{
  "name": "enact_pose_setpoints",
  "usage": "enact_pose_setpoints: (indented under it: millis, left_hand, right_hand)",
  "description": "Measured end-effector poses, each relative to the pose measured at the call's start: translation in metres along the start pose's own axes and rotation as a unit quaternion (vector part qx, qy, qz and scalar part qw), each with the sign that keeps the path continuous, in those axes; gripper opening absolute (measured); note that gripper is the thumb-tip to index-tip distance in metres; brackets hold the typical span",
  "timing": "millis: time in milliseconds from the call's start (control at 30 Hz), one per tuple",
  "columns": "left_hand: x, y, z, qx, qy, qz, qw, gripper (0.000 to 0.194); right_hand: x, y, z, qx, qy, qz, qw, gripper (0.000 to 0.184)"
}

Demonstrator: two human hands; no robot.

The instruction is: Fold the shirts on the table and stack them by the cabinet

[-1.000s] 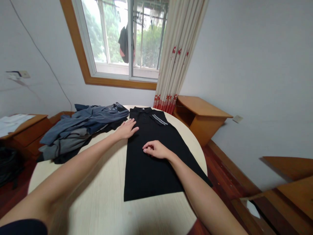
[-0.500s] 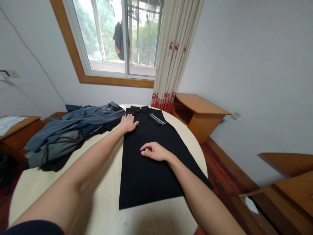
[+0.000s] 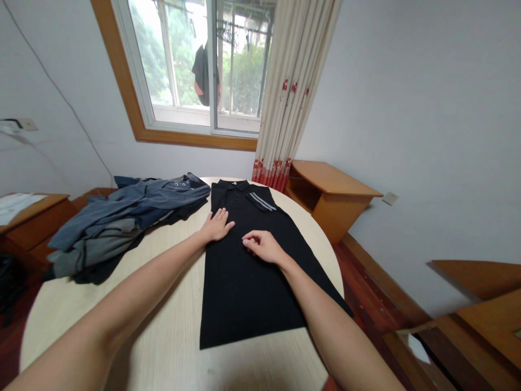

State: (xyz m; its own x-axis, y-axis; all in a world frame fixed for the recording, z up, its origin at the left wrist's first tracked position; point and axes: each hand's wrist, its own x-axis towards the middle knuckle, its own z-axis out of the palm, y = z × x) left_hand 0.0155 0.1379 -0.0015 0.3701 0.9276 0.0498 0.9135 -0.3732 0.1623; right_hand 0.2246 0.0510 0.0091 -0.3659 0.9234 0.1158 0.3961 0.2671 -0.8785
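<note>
A black polo shirt (image 3: 248, 293) lies flat on the round table, its collar at the far end and its hem towards me. The left side is folded in along a straight edge, and one short sleeve with two grey stripes (image 3: 264, 202) lies across the chest. My left hand (image 3: 218, 225) rests palm down on the shirt's left edge below the collar, open with its fingers spread. Over the middle of the shirt is my right hand (image 3: 264, 246), fingers curled in and closed, with nothing visible in them. Whether it touches the cloth I cannot tell.
A heap of grey and dark clothes (image 3: 134, 212) covers the table's far left. The pale wooden table (image 3: 171, 309) has a rounded edge. Beyond it stand a brown wooden cabinet (image 3: 334, 179), a curtain (image 3: 293, 92) and a window. Another wooden cabinet (image 3: 36, 222) is at the left.
My left hand has slid towards me along the shirt's left edge, away from the collar. My right hand has shifted slightly right and away from me. The view has tilted a little.
</note>
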Motion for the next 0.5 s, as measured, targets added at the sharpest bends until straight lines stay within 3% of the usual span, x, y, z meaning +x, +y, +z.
enact_pose_setpoints:
  millis: [133, 367, 500]
  left_hand:
    - [-0.046, 0.021, 0.002, -0.010, -0.014, 0.048, 0.999, 0.075]
    - [-0.172, 0.080, 0.015, -0.041, -0.044, 0.169, 0.984, 0.078]
    - [-0.205, 0.103, 0.005, -0.094, -0.093, 0.257, 0.957, 0.075]
  right_hand:
    - [0.003, 0.008, -0.004, -0.009, 0.014, 0.005, 1.000, 0.021]
    - [0.007, 0.018, -0.007, -0.034, 0.055, 0.021, 0.998, 0.023]
    - [0.010, 0.018, -0.001, -0.060, 0.099, 0.037, 0.993, 0.023]
